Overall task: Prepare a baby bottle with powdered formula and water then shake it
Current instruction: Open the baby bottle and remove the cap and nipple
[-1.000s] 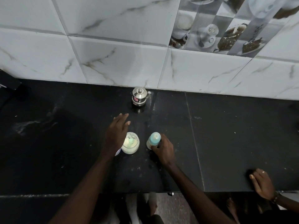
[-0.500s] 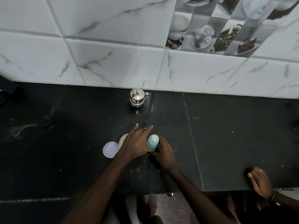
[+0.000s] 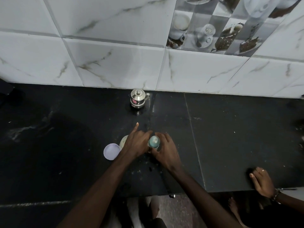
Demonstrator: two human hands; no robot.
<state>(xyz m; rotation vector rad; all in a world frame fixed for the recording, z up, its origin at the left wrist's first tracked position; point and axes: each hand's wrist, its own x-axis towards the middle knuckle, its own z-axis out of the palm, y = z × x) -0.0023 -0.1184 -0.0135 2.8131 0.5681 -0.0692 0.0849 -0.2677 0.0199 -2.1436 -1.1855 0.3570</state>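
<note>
Black stone counter (image 3: 65,129). Round pale purple lid (image 3: 111,151) lies flat. Left hand (image 3: 137,143), one finger straight, half hides glass jar of white powder (image 3: 123,140), reaches baby bottle with blue-green cap (image 3: 153,142); grip unclear. Right hand (image 3: 166,150) curls round bottle. Best: hold bottom still, twist top slowly.

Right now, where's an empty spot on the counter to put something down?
The counter is bare right of the bottle, as far as another person's hand at the front edge. Left of the lid is bare too. The middle is crowded: lid, jar, bottle, left hand and right hand bunch together, pot behind.
</note>
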